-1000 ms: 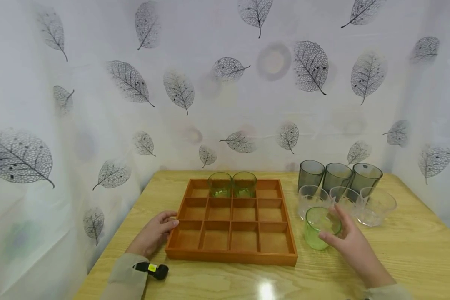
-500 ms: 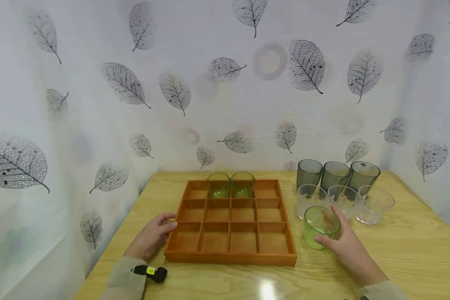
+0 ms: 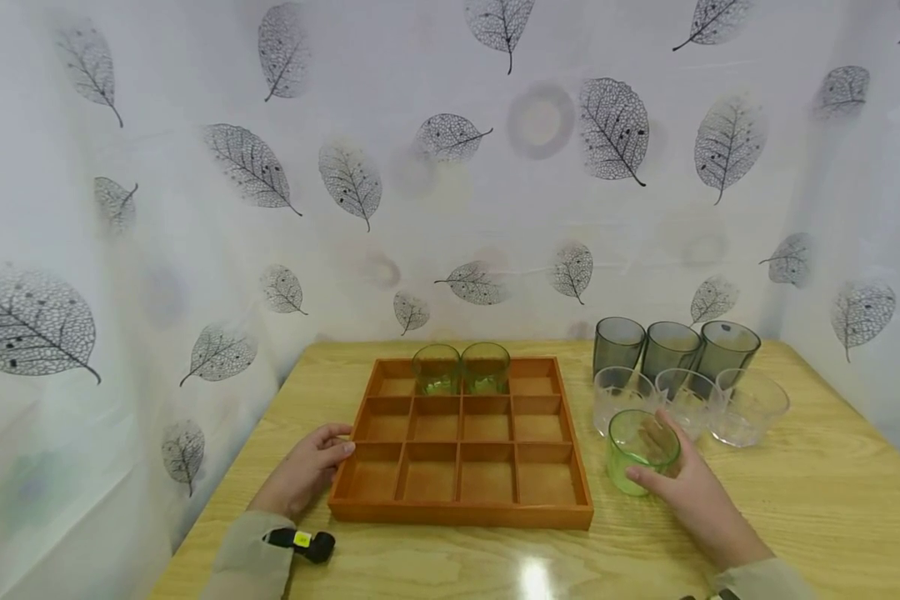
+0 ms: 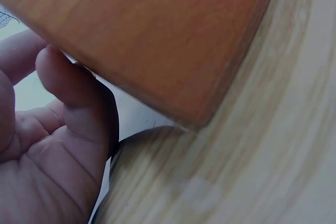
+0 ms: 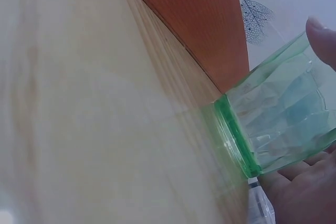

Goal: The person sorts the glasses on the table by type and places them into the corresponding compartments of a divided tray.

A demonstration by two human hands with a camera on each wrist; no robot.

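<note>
A wooden tray [image 3: 465, 515], divided into several compartments, lies on the table. My left hand [image 3: 307, 468] rests against its left side, thumb and forefinger touching the edge; in the left wrist view, the thumb [image 4: 68, 77] meets the tray's side wall [image 4: 157, 45]. To the tray's right, my right hand [image 3: 693, 492] holds a green glass [image 3: 633, 467] between thumb and fingers. The glass [image 5: 278, 114] stands upright with its base at the tabletop. Two more green glasses [image 3: 437, 379] sit side by side in the middle compartments of the tray's back row.
Behind my right hand, three clear glasses [image 3: 742, 425] stand in a row. Three grey glasses [image 3: 618, 346] are lined up behind those. A white curtain [image 3: 435, 208] with a leaf print hangs around the table [image 3: 435, 567].
The view has shifted slightly. My right hand has settled a little more around the green glass, its thumb moving slightly left; the left hand and tray stay put.
</note>
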